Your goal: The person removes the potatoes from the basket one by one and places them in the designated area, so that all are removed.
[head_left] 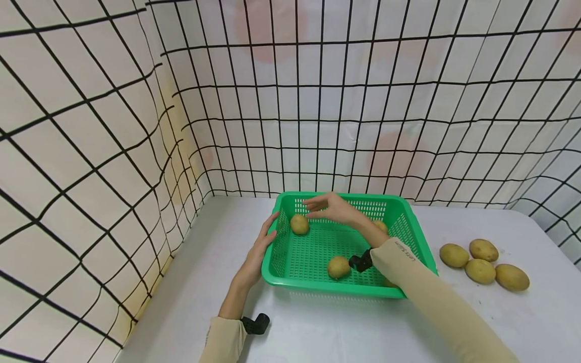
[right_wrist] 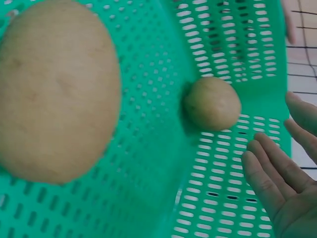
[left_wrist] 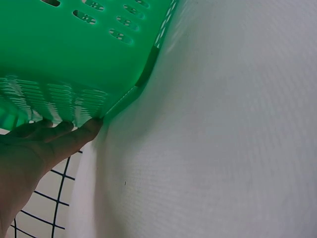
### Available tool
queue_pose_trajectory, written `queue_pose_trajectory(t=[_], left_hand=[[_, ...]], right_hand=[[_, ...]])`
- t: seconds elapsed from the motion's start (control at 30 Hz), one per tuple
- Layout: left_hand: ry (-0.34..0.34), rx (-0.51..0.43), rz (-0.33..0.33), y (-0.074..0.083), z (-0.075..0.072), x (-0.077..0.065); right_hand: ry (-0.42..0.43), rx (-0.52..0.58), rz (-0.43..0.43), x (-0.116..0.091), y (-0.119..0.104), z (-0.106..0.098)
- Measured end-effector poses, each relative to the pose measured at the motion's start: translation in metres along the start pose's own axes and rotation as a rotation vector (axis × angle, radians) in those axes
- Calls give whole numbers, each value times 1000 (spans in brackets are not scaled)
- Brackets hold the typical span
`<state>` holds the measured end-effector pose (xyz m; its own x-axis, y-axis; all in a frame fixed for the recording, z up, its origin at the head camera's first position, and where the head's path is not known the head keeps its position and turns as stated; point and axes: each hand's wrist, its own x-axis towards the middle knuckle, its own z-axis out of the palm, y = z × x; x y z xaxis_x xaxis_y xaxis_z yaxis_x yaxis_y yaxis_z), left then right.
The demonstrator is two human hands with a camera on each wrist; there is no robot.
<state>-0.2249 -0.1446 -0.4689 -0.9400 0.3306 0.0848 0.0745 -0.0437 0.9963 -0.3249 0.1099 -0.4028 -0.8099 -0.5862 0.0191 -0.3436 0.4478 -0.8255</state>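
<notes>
A green plastic basket [head_left: 317, 285] with slotted walls stands on the white table. My left hand [head_left: 255, 254] rests against its left side, fingers extended; in the left wrist view, the fingertips [left_wrist: 89, 128] touch the outer wall. My right hand [head_left: 333, 207] is over the back left of the basket, fingers apart and holding nothing. Close to it, a potato [head_left: 299, 224] lies in the back left corner; the right wrist view shows this potato [right_wrist: 213, 104] apart from the fingers. Another potato [head_left: 338, 267] lies near the front wall. My right forearm partly hides more potatoes on the basket's right side.
Several loose potatoes [head_left: 481, 271] lie in a group on the table [head_left: 454, 322] right of the basket. Black wire grid [head_left: 299, 121] stands behind the table and along its left side, with white sheeting behind it.
</notes>
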Motion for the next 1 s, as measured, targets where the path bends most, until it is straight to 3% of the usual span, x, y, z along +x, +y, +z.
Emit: queue_pose_trajectory(t=[0.37,1.0], left_hand=[[-6,-6,-6,-1,0,1],[1,1,-11,0,0,1]], right_hand=[[68,-73,42,5,8,18],[67,-108,61,9,11,31]])
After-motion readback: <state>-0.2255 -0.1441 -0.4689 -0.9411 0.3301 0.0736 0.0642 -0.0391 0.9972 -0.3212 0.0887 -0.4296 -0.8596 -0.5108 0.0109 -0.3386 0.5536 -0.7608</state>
